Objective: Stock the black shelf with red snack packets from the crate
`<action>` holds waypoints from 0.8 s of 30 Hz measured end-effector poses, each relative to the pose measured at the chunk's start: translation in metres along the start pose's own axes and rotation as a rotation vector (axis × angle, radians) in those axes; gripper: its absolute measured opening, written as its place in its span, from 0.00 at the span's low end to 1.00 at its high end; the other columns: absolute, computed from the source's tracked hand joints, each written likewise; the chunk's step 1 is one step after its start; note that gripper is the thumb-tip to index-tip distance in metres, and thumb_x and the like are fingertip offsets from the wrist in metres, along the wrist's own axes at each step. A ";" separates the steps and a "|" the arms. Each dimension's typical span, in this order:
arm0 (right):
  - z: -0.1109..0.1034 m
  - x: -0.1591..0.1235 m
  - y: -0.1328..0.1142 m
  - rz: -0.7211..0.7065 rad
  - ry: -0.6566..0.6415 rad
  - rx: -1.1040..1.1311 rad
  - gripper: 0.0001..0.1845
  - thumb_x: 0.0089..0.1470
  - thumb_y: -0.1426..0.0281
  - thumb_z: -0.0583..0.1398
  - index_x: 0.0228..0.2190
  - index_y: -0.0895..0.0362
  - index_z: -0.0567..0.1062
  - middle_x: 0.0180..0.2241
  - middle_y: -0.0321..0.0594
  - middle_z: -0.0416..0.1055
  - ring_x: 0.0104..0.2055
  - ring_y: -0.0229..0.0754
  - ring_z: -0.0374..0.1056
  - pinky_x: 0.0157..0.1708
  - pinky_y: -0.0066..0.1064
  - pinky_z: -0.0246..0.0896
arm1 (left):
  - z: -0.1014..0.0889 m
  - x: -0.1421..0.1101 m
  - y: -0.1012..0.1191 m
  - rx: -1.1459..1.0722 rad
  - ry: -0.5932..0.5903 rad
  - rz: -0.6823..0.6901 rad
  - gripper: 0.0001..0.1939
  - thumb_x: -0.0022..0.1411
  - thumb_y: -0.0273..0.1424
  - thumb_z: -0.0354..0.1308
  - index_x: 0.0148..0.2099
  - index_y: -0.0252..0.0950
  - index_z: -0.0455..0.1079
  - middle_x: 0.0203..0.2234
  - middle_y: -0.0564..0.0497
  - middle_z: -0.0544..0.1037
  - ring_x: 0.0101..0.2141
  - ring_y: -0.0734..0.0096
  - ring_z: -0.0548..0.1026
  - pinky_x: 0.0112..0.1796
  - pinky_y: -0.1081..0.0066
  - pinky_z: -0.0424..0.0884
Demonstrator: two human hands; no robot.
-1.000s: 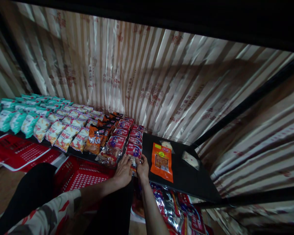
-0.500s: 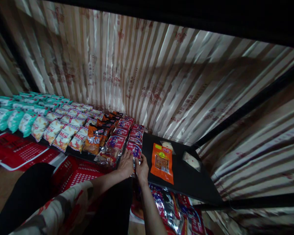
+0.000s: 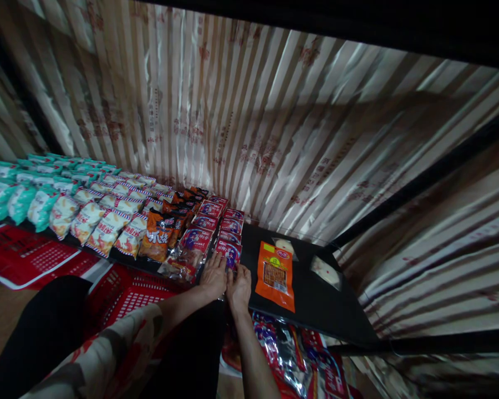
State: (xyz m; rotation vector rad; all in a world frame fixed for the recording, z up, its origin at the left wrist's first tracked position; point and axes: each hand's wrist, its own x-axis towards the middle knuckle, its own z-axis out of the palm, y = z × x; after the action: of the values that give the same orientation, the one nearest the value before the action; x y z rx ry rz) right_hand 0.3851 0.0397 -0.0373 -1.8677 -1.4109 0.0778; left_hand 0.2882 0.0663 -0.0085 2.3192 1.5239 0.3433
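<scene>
Here, left hand point(image 3: 214, 277) and right hand point(image 3: 238, 289) lie side by side on the red packet point(image 3: 228, 250), near end of its row on the black shelf point(image 3: 321, 303). Both narrow-spread; cannot tell if gripping. Orange packet point(image 3: 275, 277) right, apart.

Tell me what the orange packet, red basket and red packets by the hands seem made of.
Red packets: probably glossy plastic film; a clear, crinkled front end catches light. Orange packet: likely smooth printed plastic or foil, with a flat face. Red basket: apparently moulded plastic, given its regular perforations; finish unclear.
</scene>
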 end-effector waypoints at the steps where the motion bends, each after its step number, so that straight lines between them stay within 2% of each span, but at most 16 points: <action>1: 0.000 0.000 0.001 -0.007 0.003 -0.013 0.23 0.54 0.63 0.49 0.44 0.65 0.71 0.43 0.54 0.66 0.46 0.50 0.62 0.45 0.38 0.59 | 0.001 0.000 0.000 -0.004 0.009 0.000 0.26 0.62 0.30 0.41 0.61 0.25 0.54 0.61 0.39 0.54 0.61 0.59 0.48 0.58 0.61 0.49; 7: 0.002 -0.004 0.005 -0.058 0.019 -0.052 0.23 0.55 0.63 0.49 0.45 0.64 0.71 0.47 0.55 0.64 0.51 0.51 0.58 0.48 0.41 0.57 | 0.003 -0.003 -0.002 -0.015 0.052 0.010 0.26 0.61 0.30 0.41 0.60 0.23 0.54 0.60 0.38 0.55 0.61 0.58 0.48 0.58 0.60 0.51; 12: 0.002 0.002 0.003 -0.137 0.048 -0.035 0.21 0.56 0.64 0.49 0.41 0.64 0.73 0.50 0.55 0.63 0.53 0.50 0.55 0.51 0.42 0.55 | 0.007 -0.004 -0.005 0.003 0.061 0.027 0.26 0.60 0.28 0.41 0.60 0.24 0.55 0.60 0.39 0.56 0.61 0.57 0.47 0.58 0.57 0.48; 18: 0.006 0.028 -0.001 -0.229 -0.052 0.029 0.20 0.57 0.67 0.47 0.42 0.62 0.74 0.47 0.50 0.69 0.53 0.46 0.58 0.52 0.41 0.55 | 0.014 -0.003 -0.008 -0.007 0.064 0.052 0.29 0.58 0.29 0.44 0.61 0.23 0.53 0.60 0.38 0.54 0.61 0.56 0.46 0.59 0.57 0.48; 24: 0.014 0.040 -0.002 -0.271 -0.109 0.014 0.21 0.58 0.66 0.47 0.44 0.59 0.73 0.48 0.47 0.69 0.57 0.45 0.54 0.54 0.41 0.53 | 0.020 -0.002 -0.007 -0.027 0.091 0.031 0.29 0.57 0.25 0.42 0.61 0.22 0.52 0.60 0.38 0.55 0.61 0.57 0.47 0.58 0.58 0.50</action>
State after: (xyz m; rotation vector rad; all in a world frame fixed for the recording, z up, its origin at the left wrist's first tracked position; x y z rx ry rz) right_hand 0.3923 0.0811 -0.0305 -1.6651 -1.7215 0.0549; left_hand 0.2895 0.0638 -0.0294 2.3377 1.5164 0.4802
